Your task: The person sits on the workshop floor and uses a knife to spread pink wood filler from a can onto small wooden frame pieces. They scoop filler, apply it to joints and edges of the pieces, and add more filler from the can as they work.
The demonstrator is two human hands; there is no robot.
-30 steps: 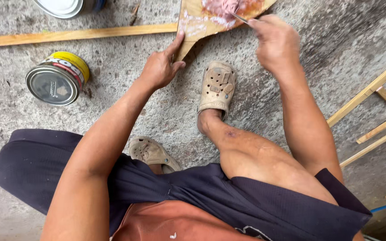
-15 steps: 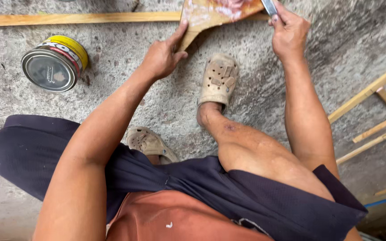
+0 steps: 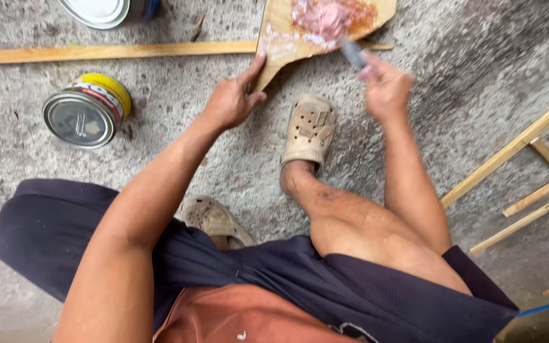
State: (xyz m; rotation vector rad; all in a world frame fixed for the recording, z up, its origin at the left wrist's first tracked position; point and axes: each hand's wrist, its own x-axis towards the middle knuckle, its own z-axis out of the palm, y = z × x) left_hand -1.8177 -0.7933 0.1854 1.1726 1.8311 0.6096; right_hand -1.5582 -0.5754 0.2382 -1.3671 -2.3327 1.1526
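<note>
Left hand (image 3: 230,101) rests on the narrow corner of the board (image 3: 281,38), fingers loosely open, pinning it to the floor. Right hand (image 3: 386,89) is closed around a knife (image 3: 351,52) (blurred), its blade at the pink paste (image 3: 325,16). Board looks thin, stiff, light; paste soft, probably sticky.

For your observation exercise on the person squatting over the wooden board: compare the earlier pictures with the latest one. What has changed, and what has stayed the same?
The right hand has drawn the putty knife back from the board's top toward its lower edge, beside the pink filler. Its grip is unchanged. The left hand still steadies the wooden board at its lower left edge. The tin can, the wooden strip and both sandalled feet have stayed put on the concrete floor.
</note>
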